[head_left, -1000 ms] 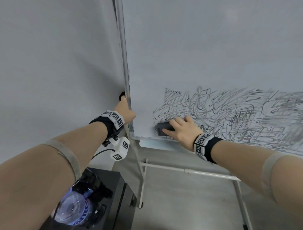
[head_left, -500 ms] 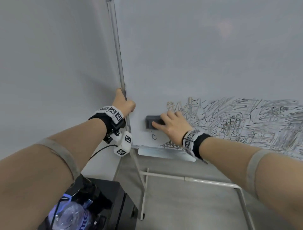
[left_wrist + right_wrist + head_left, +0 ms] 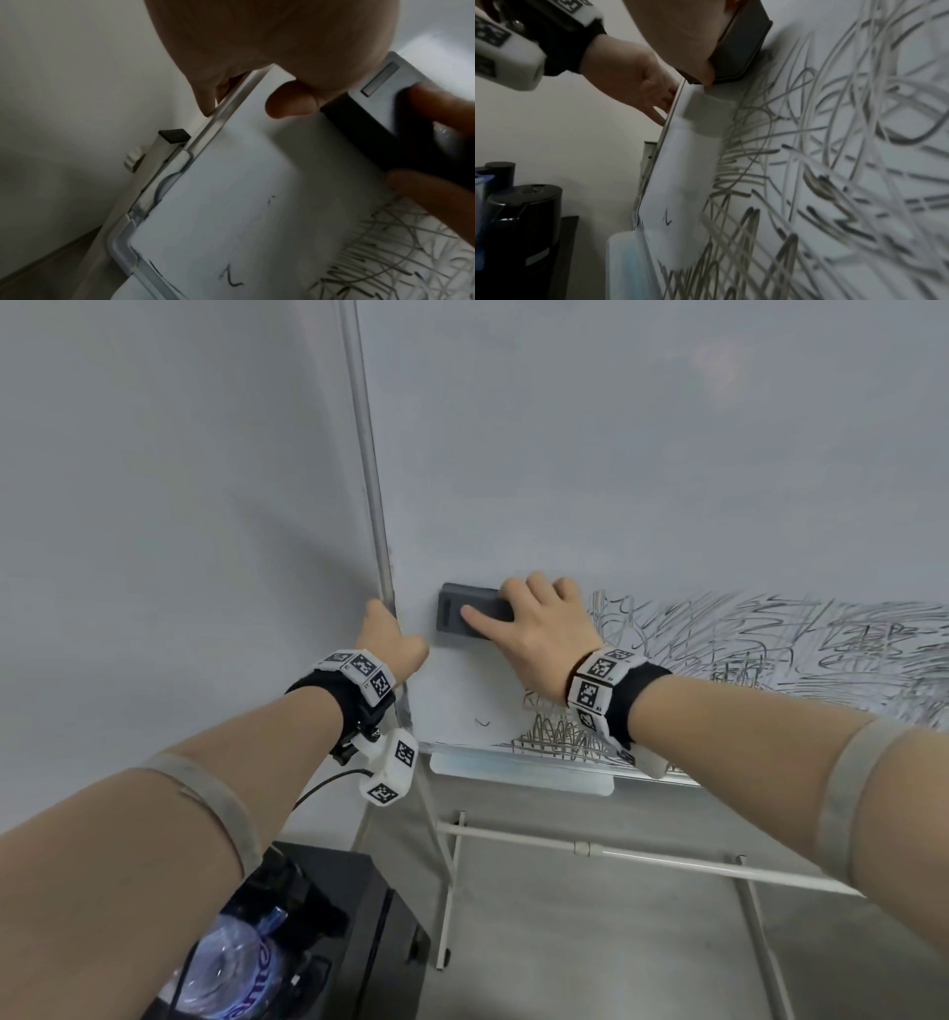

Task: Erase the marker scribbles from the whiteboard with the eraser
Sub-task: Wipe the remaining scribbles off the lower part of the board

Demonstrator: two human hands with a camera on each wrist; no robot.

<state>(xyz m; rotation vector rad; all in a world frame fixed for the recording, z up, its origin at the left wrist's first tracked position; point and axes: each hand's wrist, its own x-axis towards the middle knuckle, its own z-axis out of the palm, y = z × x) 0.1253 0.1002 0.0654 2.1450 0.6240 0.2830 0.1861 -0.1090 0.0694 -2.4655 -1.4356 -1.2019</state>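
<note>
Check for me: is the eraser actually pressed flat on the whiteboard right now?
Touching. In the right wrist view the eraser lies flat against the whiteboard with no gap along its edge, and the right hand holds it there.

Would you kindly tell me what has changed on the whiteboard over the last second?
The right hand swept the eraser up and leftward, clearing the scribbles from the whiteboard's lower left corner; one small mark remains there. The left hand kept its grip on the frame edge; scribbles to the right are unchanged.
</note>
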